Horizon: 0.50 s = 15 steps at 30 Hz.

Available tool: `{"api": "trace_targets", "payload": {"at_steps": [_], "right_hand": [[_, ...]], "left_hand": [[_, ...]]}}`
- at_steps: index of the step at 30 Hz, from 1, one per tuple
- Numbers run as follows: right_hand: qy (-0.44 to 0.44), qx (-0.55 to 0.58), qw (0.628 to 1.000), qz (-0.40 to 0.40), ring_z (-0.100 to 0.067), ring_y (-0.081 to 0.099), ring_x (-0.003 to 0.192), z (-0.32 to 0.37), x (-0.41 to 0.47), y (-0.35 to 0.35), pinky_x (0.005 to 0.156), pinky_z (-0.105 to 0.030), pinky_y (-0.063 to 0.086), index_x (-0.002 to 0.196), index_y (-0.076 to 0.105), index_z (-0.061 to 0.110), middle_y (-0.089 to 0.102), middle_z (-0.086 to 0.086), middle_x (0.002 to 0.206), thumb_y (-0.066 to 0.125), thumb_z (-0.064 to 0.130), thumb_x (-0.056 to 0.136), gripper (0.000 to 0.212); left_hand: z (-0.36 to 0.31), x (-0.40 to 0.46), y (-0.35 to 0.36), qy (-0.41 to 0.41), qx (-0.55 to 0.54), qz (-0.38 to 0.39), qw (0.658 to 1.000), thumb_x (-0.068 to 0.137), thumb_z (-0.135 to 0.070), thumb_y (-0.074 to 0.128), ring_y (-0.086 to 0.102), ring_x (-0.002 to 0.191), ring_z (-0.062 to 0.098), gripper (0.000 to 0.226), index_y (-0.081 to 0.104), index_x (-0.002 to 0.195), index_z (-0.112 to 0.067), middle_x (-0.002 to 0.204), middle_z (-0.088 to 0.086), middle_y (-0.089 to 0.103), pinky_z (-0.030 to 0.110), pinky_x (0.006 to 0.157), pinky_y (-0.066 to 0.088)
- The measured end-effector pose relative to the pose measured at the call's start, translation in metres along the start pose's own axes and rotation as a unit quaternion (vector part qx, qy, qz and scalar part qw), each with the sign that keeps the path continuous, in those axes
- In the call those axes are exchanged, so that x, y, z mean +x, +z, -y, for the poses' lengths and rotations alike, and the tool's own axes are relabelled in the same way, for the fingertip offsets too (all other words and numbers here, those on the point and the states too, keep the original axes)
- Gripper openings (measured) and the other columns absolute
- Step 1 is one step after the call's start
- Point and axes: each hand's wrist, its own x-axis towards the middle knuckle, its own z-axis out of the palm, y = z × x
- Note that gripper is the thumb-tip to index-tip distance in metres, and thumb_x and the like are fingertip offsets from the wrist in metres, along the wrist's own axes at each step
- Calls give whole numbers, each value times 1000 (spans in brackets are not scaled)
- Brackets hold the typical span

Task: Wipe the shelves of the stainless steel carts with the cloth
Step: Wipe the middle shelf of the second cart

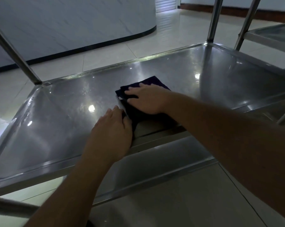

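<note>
A dark folded cloth (150, 82) lies flat near the middle of a stainless steel cart shelf (60, 122). My right hand (146, 99) presses on top of the cloth with fingers spread and straight, pointing left. My left hand (113, 126) rests on the shelf at the cloth's near-left corner, its fingertips touching the cloth's edge; whether they pinch it is hidden. The shelf shines with light streaks and reflections.
Slanted cart posts rise at the left (15, 54) and far right (214, 20). A lower shelf (154, 174) shows beneath the front rim. A second cart's shelf (272, 36) stands at the right. A white curved counter (73, 22) stands on the tiled floor behind.
</note>
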Motion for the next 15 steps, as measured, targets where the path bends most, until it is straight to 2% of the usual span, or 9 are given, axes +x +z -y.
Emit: {"api": "trace_targets", "payload": {"at_steps": [3, 6, 9, 11, 13, 15], "right_hand": [[47, 67, 996, -22, -21, 9, 156, -26, -9, -2, 124, -49, 7, 159, 23, 40, 14, 14, 169, 25, 54, 106, 55], [142, 64, 986, -58, -29, 22, 154, -91, -33, -11, 122, -49, 16, 158, 30, 38, 22, 6, 168, 30, 51, 107, 53], [285, 74, 953, -68, -40, 30, 148, -180, -72, -20, 121, -55, 19, 156, 32, 41, 28, -10, 166, 34, 51, 107, 50], [347, 101, 928, -94, -43, 33, 145, -228, -95, -23, 120, -56, 22, 156, 36, 30, 34, -18, 161, 35, 44, 108, 50], [368, 126, 911, -135, -44, 38, 141, -251, -106, -23, 116, -52, 28, 152, 43, 15, 43, -23, 154, 38, 35, 107, 49], [375, 130, 908, -137, -42, 37, 142, -255, -105, -22, 117, -50, 28, 152, 44, 14, 43, -22, 154, 38, 33, 107, 49]], "left_hand": [[-1, -2, -2, 10, -5, 4, 1000, 105, -37, 24, 54, 89, 21, 32, 52, 100, -20, 101, 2, 54, 47, 85, 50], [-1, -5, -5, 10, -11, 4, 1000, 105, -39, 24, 55, 87, 21, 31, 49, 98, -22, 98, 0, 53, 50, 84, 51], [0, -5, -7, 9, -9, 13, 1000, 106, -39, 26, 57, 95, 28, 30, 50, 103, -21, 106, 5, 57, 52, 89, 51], [1, -4, -7, 15, -7, 11, 1000, 105, -40, 26, 55, 89, 24, 29, 48, 102, -22, 98, 0, 54, 47, 82, 47], [1, -4, -5, 23, -5, 5, 1000, 105, -39, 27, 52, 82, 19, 26, 47, 99, -22, 92, -3, 50, 42, 76, 42], [1, -4, -4, 29, 0, 3, 1000, 106, -37, 30, 51, 78, 16, 24, 46, 95, -24, 90, -4, 50, 40, 72, 40]]}}
